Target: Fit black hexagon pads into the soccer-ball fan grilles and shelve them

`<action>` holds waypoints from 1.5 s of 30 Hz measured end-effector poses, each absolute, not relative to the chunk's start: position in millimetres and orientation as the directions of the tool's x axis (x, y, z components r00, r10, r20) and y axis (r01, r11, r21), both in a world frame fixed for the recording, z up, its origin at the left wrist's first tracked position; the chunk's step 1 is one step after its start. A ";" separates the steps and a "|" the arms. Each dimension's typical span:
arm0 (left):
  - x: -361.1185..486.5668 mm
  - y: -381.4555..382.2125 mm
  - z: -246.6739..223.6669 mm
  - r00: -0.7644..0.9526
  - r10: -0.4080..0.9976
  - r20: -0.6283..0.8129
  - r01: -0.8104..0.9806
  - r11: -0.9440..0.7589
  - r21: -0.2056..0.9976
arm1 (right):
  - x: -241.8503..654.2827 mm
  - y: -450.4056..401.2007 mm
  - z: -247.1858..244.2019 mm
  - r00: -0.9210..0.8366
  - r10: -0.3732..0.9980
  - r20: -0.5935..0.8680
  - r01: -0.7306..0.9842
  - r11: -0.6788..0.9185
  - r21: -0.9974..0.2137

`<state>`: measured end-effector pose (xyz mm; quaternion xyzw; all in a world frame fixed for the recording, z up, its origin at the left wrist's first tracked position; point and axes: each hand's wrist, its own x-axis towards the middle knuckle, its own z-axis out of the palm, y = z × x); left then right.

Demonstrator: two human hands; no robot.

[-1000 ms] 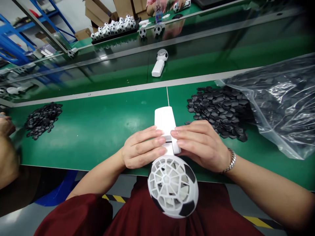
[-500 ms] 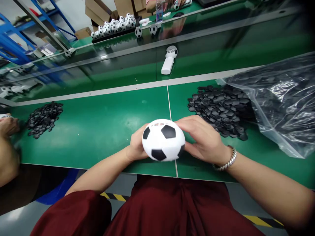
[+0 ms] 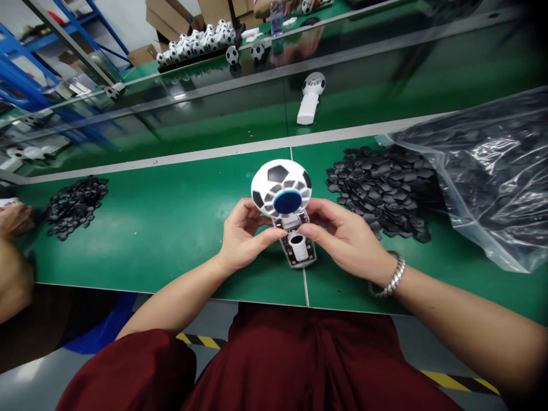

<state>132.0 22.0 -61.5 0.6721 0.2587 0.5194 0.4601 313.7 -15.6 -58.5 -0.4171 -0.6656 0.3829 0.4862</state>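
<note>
Both hands hold a small handheld fan (image 3: 281,188) with a white-and-black soccer-ball head and a blue central hub. Its handle (image 3: 298,248) points toward me, open on this side, with a circuit board and a white cylindrical part showing. My left hand (image 3: 244,237) grips the handle's left side just below the head. My right hand (image 3: 342,240) pinches its right side, with the fingertips at the handle's upper end. The fan's lower end rests near the green bench surface; I cannot tell whether it touches.
Black pentagonal pieces lie in piles (image 3: 381,188) (image 3: 76,205) on the green bench (image 3: 180,268), beside a clear plastic bag (image 3: 483,171) of more. A finished fan (image 3: 309,98) stands beyond a raised rail. A co-worker's hand (image 3: 15,220) is at far left.
The fan has turned over in my hands. Its ball face no longer points at me; the head now points away, with the hub and open handle showing. My hands have moved closer to the handle.
</note>
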 end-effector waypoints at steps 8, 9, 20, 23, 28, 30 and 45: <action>126.5 24.4 -59.9 0.434 0.820 0.374 -0.213 -0.311 0.926 | 310.6 -15.7 -59.6 -0.206 0.954 0.217 -0.048 0.212 -0.976; 126.3 23.9 -59.1 0.433 0.815 0.385 -0.214 -0.322 0.922 | 310.9 -15.6 -60.1 -0.209 0.952 0.223 -0.054 0.216 -0.975; 120.6 25.2 -50.2 0.659 0.714 0.238 -0.032 -0.290 0.957 | 319.3 -9.4 -58.9 -0.424 0.894 0.147 -0.141 0.095 -0.985; 122.5 23.6 -41.7 0.778 0.595 0.203 0.041 -0.371 0.928 | 316.9 -9.0 -58.6 -0.502 0.858 0.106 -0.180 0.017 -0.984; 125.6 19.5 -38.9 0.678 0.650 0.343 0.059 -0.513 0.856 | 317.5 -6.8 -59.3 -0.389 0.912 0.128 -0.139 0.079 -0.987; 124.0 19.7 -43.6 0.528 0.706 0.471 0.014 -0.562 0.827 | 321.7 -4.3 -60.2 -0.287 0.924 0.252 0.022 0.269 -0.963; 126.2 18.8 -50.8 0.267 0.586 0.765 0.348 -0.799 0.490 | 321.7 -1.7 -72.9 -0.297 0.892 0.340 0.445 0.444 -0.778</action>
